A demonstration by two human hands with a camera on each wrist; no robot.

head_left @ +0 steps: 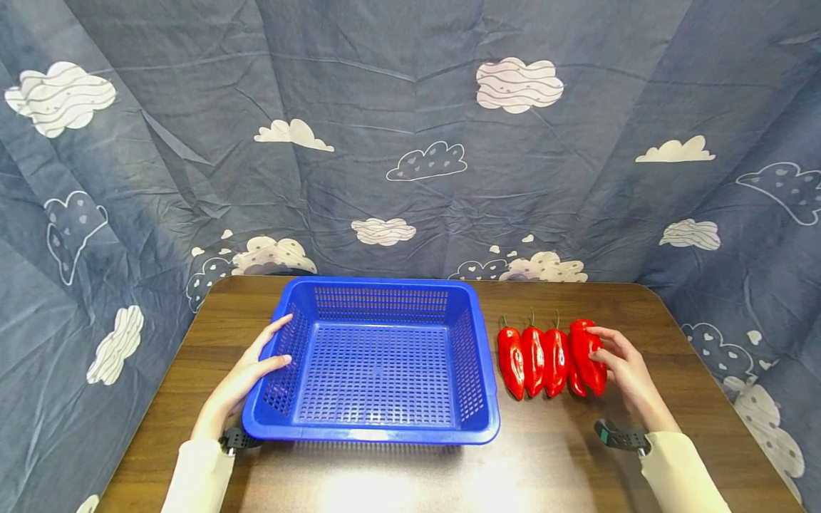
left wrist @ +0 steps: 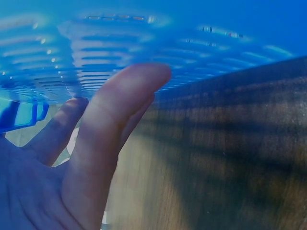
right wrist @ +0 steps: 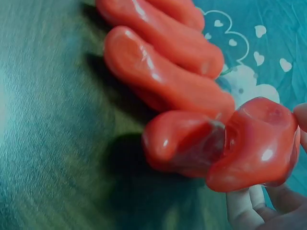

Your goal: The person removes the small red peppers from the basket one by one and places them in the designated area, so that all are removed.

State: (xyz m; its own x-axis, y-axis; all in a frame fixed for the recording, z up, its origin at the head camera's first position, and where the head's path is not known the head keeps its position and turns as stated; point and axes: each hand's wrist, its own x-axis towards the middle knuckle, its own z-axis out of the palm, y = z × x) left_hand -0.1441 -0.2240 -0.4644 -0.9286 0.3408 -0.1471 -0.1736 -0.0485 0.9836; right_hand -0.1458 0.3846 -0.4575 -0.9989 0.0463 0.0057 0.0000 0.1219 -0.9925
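A blue plastic basket (head_left: 378,433) with slotted walls and a slotted floor stands on the table. My left hand (head_left: 250,363) rests at its left side, thumb and fingers extended and spread over the rim. In the left wrist view, the thumb (left wrist: 122,105) lies close against the slotted wall. Right of the basket, my right hand (head_left: 627,365) pinches a glossy red pepper (right wrist: 268,148) between thumb and fingers. The held pepper overlaps another red pepper (right wrist: 175,139) at the row's right end. Three more red peppers, including the leftmost one (head_left: 511,363), lie side by side with thin stems pointing away.
The brown wooden table (head_left: 539,449) reaches back to a dark blue cloth curtain (head_left: 410,107) printed with clouds. Cloth also hangs along both sides. A dark wrist strap (head_left: 621,436) sits on my right wrist, below the peppers. Bright glare covers the table's front.
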